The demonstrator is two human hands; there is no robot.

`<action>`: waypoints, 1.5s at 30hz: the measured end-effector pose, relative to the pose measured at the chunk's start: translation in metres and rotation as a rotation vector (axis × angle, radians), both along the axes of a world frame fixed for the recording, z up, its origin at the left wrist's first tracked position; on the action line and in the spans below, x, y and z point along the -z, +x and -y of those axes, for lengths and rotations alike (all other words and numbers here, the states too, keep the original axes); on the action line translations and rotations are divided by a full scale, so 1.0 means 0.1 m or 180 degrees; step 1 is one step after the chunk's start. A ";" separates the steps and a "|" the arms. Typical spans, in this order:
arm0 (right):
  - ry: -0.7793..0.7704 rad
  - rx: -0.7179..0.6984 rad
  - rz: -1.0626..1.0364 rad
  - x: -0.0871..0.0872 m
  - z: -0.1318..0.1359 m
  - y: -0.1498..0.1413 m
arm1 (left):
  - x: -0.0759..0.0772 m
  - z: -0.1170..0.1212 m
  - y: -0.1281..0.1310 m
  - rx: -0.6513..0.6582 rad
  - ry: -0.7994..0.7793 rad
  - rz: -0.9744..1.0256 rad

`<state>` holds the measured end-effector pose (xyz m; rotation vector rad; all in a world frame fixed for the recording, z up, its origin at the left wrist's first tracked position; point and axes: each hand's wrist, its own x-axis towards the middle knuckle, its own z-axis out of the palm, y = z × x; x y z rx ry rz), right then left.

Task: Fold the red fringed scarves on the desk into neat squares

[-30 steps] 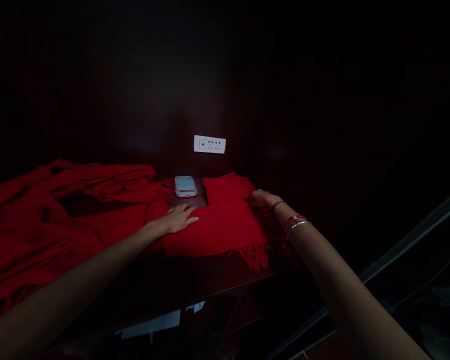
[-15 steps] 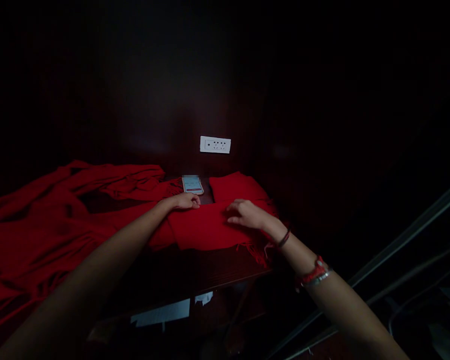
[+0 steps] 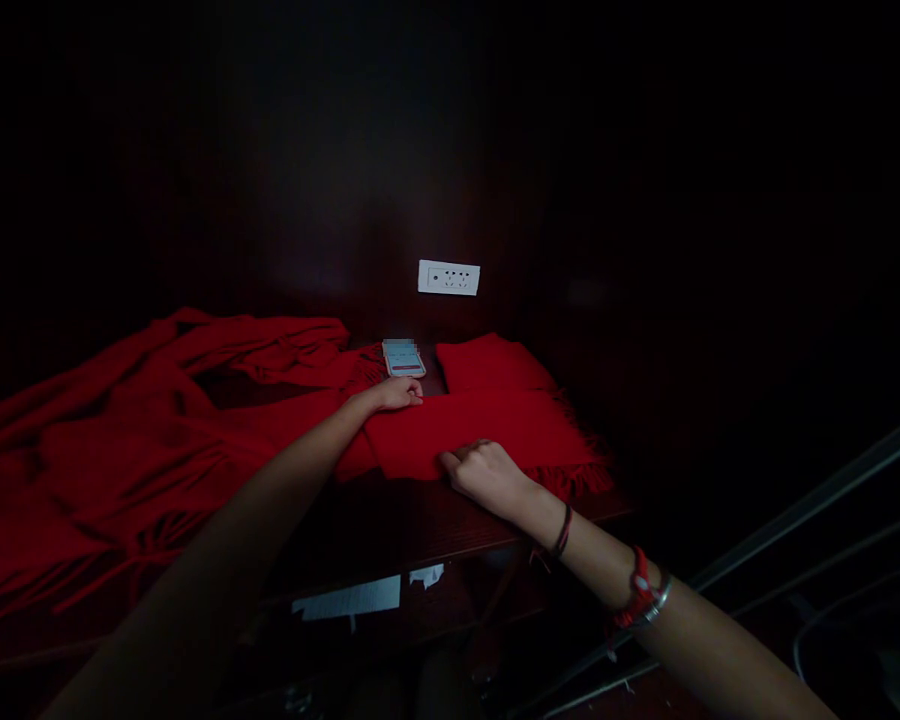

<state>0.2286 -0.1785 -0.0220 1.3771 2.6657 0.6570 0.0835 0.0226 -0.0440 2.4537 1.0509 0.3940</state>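
Head view. On the dark tabletop (image 3: pixel 420 515), a strip of red cloth (image 3: pixel 439 428) lies flat, its fringe (image 3: pixel 581 478) at the right end. Left grip (image 3: pixel 396 394): fingers curled at the far edge, just beside a phone (image 3: pixel 405 359). Right grip (image 3: pixel 487 473): fingers curled at the near edge. Whether either pinches fabric, I cannot tell from here. Uneven pulling could skew the strip; a careless left knuckle could nudge the phone.
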 end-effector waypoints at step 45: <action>0.0470 0.2742 -0.4160 0.25 0.22 1.61 | -0.44 0.26 2.47 0.0143 -0.0121 0.0574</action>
